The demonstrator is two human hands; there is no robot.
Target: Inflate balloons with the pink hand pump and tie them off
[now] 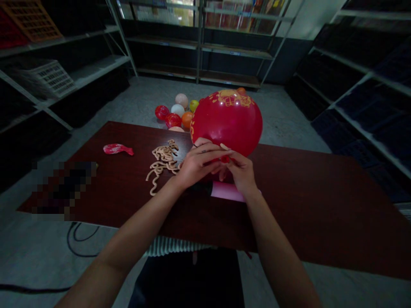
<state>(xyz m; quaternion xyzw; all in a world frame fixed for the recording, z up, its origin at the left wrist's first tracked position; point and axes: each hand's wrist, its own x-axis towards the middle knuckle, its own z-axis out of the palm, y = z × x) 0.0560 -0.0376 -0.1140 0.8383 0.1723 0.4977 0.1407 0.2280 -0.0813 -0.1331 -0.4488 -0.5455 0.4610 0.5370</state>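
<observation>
A large inflated red balloon (227, 122) with yellow print stands above the table just beyond my hands. My left hand (202, 160) is closed at its neck, fingers pointing right. My right hand (239, 169) pinches around the rolled red mouth of the balloon, close against the left fingers. Below the hands lies a pink cylinder with a dark end (227, 191), probably a hand pump, partly hidden by my right wrist. Left of my hands is a loose heap of tan, wavy strings (163, 156). Farther left lies a flat, uninflated red balloon (118, 149).
The dark brown table (321, 205) spans the view. On the floor beyond it are several inflated balloons (173, 119) in red, white, orange and yellow. Shelves (199, 42) line the back and sides. A blurred-out patch (64, 188) covers the table's left end. Black cables (80, 252) lie below.
</observation>
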